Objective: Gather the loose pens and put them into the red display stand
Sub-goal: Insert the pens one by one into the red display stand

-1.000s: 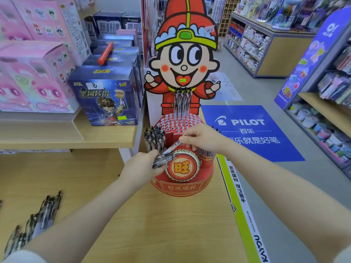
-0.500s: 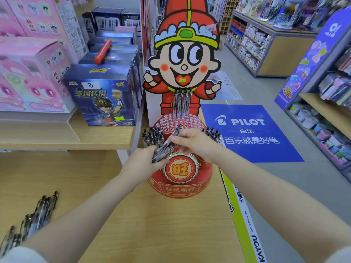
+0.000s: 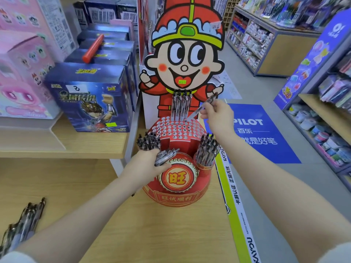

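In the head view, the right hand (image 3: 216,115), which a second ago was drawing a pen from the bundle, now pinches that single pen (image 3: 202,107) with its tip at a hole near the back of the red display stand (image 3: 176,198), so one more insertion looks close. The left hand (image 3: 146,164) grips the remaining bundle of pens (image 3: 166,154) at the stand's front, and more loose pens (image 3: 24,221) lie near the bench's left edge. Readable: "PILOT" on the blue floor mat (image 3: 266,141), "KAYOU" on the bench's edge strip (image 3: 237,202).
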